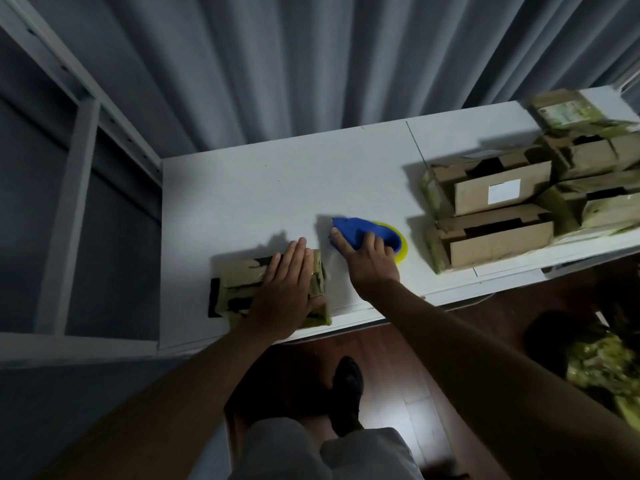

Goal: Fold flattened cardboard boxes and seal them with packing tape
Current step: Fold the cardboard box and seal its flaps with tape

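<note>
A small cardboard box (239, 289), covered in yellowish tape, lies near the front edge of the white table (263, 188). My left hand (289, 292) presses flat on its top with straight fingers. Just to the right, my right hand (369, 261) grips a blue tape dispenser (360, 230) with a yellow roll (401, 254), which rests on the table beside the box. The right half of the box is hidden under my left hand.
Several folded cardboard boxes (498, 216) are stacked at the table's right end, one with a white label. A white shelf frame (79, 174) stands to the left, a grey curtain behind. A heap of taped material (602, 368) lies on the wooden floor at right.
</note>
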